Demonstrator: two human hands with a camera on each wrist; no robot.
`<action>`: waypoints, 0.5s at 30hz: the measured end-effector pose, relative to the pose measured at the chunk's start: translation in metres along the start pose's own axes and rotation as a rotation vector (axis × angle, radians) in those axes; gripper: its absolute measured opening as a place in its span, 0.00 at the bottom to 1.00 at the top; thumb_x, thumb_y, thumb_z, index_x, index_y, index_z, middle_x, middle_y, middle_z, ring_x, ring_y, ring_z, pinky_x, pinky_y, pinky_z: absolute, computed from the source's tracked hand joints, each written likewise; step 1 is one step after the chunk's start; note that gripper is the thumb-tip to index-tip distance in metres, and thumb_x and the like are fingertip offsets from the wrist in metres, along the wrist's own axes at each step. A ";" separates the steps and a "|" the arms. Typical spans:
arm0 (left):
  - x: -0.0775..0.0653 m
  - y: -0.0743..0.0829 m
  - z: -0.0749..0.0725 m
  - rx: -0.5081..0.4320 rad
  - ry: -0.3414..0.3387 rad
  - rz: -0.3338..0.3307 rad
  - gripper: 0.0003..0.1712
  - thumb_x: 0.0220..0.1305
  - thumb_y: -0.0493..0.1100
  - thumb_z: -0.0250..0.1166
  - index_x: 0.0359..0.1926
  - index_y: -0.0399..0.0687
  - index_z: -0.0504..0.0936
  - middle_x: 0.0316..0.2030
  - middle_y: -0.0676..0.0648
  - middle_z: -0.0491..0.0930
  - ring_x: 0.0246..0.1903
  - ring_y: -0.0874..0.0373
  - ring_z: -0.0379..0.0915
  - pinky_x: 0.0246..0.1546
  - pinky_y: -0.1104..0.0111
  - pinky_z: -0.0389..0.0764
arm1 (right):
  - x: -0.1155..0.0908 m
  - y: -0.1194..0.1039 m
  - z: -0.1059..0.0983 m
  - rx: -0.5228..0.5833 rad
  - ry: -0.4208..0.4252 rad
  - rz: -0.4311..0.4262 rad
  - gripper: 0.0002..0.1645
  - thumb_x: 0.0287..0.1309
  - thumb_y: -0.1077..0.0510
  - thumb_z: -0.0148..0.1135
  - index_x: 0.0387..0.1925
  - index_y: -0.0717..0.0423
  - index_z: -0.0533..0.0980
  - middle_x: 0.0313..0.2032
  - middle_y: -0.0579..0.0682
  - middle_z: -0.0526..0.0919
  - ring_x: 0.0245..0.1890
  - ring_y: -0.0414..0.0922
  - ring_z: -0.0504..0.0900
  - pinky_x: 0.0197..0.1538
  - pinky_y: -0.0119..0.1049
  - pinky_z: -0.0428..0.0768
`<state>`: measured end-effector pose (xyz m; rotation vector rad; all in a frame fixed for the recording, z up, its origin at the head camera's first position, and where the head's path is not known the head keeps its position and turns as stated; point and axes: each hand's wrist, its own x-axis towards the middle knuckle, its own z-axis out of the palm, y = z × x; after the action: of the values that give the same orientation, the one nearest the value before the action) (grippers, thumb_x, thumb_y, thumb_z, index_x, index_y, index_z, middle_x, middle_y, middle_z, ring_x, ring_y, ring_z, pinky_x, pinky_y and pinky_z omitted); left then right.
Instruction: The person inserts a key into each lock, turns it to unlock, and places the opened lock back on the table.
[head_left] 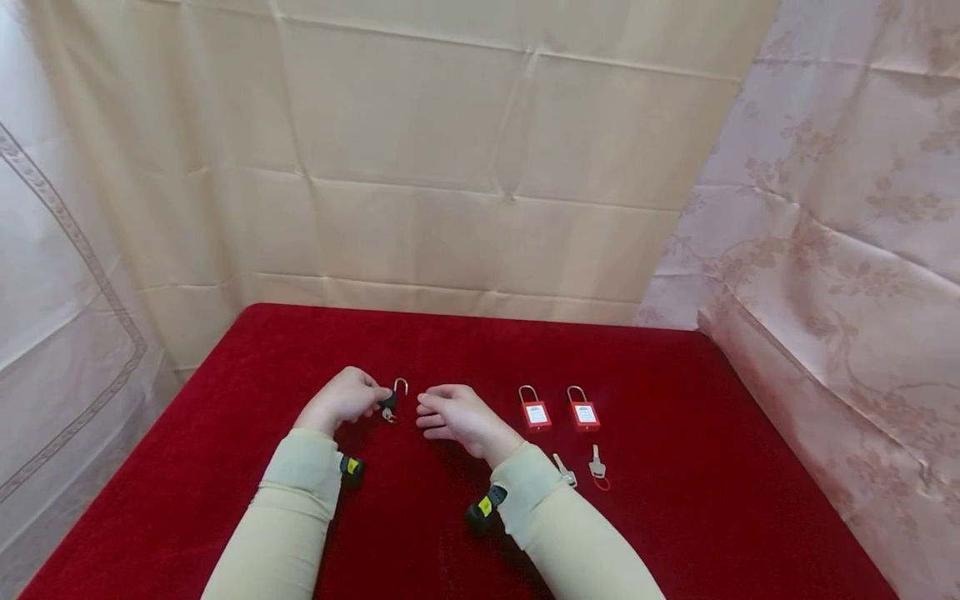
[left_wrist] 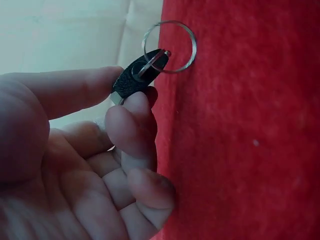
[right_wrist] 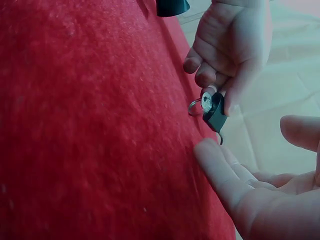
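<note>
At the far left of my head view, a white curtain (head_left: 52,275) with a patterned border hangs beside the red cloth (head_left: 412,533). Next comes the person's left hand (head_left: 347,398), thumb and forefinger pinching a black padlock (right_wrist: 216,116), the other fingers loosely bent. I see the padlock left of centre, its silver shackle (head_left: 401,381) pointing away from the person and its body tilted; a silver key ring (left_wrist: 194,47) dangles at its key end. Just right of the shackle, the right hand (head_left: 459,417) holds nothing: its thumb stands apart from the extended fingers, and I can't tell from my right wrist feed whether a fingertip touches the shackle. Farther right lie the left red padlock (head_left: 536,415) and the right red padlock (head_left: 584,415), side by side, white labels up. Nearer the person lie a plain key (head_left: 566,475), close by the right sleeve (head_left: 577,525), and a ringed key (head_left: 597,468) with a red loop.
</note>
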<state>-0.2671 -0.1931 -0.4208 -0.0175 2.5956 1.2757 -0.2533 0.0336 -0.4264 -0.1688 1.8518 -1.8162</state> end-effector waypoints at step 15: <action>-0.004 -0.005 -0.004 0.111 0.043 -0.020 0.18 0.68 0.43 0.66 0.21 0.39 0.83 0.14 0.48 0.74 0.16 0.57 0.69 0.20 0.64 0.75 | 0.007 0.007 0.011 0.026 -0.010 0.013 0.34 0.73 0.55 0.60 0.69 0.72 0.64 0.54 0.64 0.81 0.51 0.56 0.84 0.52 0.48 0.83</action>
<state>-0.2636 -0.2000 -0.4214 -0.0518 2.6915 1.1352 -0.2529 0.0215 -0.4342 -0.1558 1.8178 -1.8259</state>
